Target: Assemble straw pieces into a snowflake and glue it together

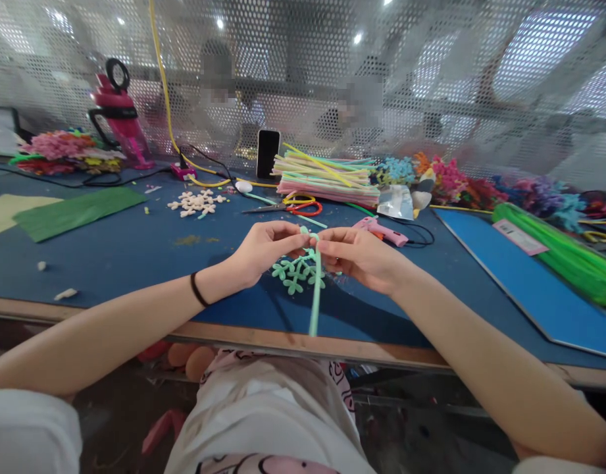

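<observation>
Pieces of cream fuzzy stem (201,199) lie in a loose heap to the left of the scissors (283,207), the landmark for what follows. Nearer the person than the scissors, the left hand (268,251) has thumb and fingertips pinched together on the bent upper end of a mint stem (316,283). That stem is below the scissors' handles, lifted over the table, its long free end hanging toward the front edge. Under the hands, also below the scissors, sit mint flower shapes (293,286). The right hand (364,257), below and right of the scissors, pinches the same stem beside the left fingertips. Right of the scissors rests a pink glue gun (389,230).

The stem looks very light, with a soft pile that should grip well rather than slip. It probably bends easily and keeps its curve; hard squeezing might flatten the fuzz. Fingertip holds close to either side of the bend seem best, leaving the tail loose.
</observation>
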The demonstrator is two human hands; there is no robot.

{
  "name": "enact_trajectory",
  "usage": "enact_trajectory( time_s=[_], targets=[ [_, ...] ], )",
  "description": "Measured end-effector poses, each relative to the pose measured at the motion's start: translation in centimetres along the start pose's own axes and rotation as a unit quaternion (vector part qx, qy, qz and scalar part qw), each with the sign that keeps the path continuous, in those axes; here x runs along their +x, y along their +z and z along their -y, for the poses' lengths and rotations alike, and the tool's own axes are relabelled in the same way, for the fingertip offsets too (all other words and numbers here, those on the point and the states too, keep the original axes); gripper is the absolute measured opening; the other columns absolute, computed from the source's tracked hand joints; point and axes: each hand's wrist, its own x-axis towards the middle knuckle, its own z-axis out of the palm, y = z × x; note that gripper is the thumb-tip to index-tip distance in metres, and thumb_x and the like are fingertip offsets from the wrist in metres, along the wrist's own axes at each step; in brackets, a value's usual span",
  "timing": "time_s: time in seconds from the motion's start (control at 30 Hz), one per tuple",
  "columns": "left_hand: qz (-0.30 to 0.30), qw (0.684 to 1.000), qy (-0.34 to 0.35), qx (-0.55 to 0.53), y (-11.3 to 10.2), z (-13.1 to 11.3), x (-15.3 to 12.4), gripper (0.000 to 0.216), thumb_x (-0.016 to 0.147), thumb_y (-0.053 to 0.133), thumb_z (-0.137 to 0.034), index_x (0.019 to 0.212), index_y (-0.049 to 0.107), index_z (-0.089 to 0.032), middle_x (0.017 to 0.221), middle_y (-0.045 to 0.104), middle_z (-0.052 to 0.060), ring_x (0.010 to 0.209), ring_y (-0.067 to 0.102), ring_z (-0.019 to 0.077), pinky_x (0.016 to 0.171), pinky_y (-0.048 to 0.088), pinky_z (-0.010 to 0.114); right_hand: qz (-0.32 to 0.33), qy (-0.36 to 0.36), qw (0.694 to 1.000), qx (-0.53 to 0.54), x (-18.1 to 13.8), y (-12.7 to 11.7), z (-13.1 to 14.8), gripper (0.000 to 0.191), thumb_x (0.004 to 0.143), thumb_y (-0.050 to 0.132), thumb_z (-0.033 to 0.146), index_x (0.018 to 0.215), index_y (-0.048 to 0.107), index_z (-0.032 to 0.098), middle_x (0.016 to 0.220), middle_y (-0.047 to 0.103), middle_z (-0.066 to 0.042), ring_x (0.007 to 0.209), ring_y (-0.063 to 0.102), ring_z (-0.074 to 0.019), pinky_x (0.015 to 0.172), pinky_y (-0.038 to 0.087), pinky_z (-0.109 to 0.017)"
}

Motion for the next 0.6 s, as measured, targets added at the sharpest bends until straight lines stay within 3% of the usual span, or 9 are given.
enact_trajectory(
  time_s=[0.2, 0.33, 0.43, 0.53, 0.6],
  targets=[
    [-0.007, 0.999, 0.001, -0.047, 0.4, 0.0, -0.5, 0.033, 0.064, 0.09, -0.042, 0.074, 0.075, -0.015, 0.072, 0.07, 0.0, 0.066, 0.062, 0.0104, 0.072, 0.052, 0.027, -0.061, -0.109, 0.992, -0.02, 0.6, 0.4, -1.0, 0.039, 0.062, 0.093, 0.043, 0.08, 0.071, 0.017, 0.073, 0.06, 0.003, 0.063, 0.044, -0.0075, 0.058, 0.035, -0.024],
    [0.003, 0.997, -0.011, -0.077, 0.3, 0.0, -0.6, 0.027, 0.067, 0.09, -0.038, 0.072, 0.076, -0.016, 0.071, 0.07, 0.0, 0.067, 0.061, 0.009, 0.072, 0.051, 0.025, -0.089, -0.168, 0.981, -0.029, 0.7, 1.1, -1.5, 0.038, 0.067, 0.089, 0.047, 0.081, 0.07, 0.018, 0.075, 0.061, 0.003, 0.067, 0.048, -0.0088, 0.065, 0.04, -0.025],
    [0.014, 0.996, -0.022, -0.082, 0.1, 0.1, -0.6, 0.026, 0.068, 0.09, -0.037, 0.069, 0.075, -0.015, 0.069, 0.069, 0.0, 0.067, 0.06, 0.0083, 0.07, 0.05, 0.023, -0.107, -0.215, 0.966, -0.1, 0.4, 1.6, -1.4, 0.039, 0.072, 0.084, 0.052, 0.082, 0.069, 0.018, 0.076, 0.062, 0.001, 0.07, 0.051, -0.0115, 0.069, 0.043, -0.027],
    [0.023, 0.997, -0.021, -0.074, 0.0, 0.1, -0.5, 0.027, 0.068, 0.09, -0.038, 0.068, 0.074, -0.015, 0.069, 0.069, 0.0, 0.066, 0.061, 0.0086, 0.068, 0.049, 0.023, -0.105, -0.232, 0.956, -0.146, 0.2, 1.7, -1.2, 0.04, 0.078, 0.078, 0.057, 0.084, 0.067, 0.018, 0.076, 0.06, 0.0, 0.071, 0.05, -0.0126, 0.068, 0.042, -0.028],
    [0.022, 0.998, -0.003, -0.055, -0.1, 0.1, -0.4, 0.029, 0.068, 0.09, -0.039, 0.067, 0.074, -0.015, 0.067, 0.069, 0.0, 0.065, 0.06, 0.0089, 0.067, 0.049, 0.023, -0.09, -0.211, 0.965, -0.124, 0.3, 1.6, -1.3, 0.041, 0.079, 0.077, 0.057, 0.086, 0.067, 0.018, 0.075, 0.058, 0.001, 0.069, 0.047, -0.0118, 0.064, 0.039, -0.027]
  ],
)
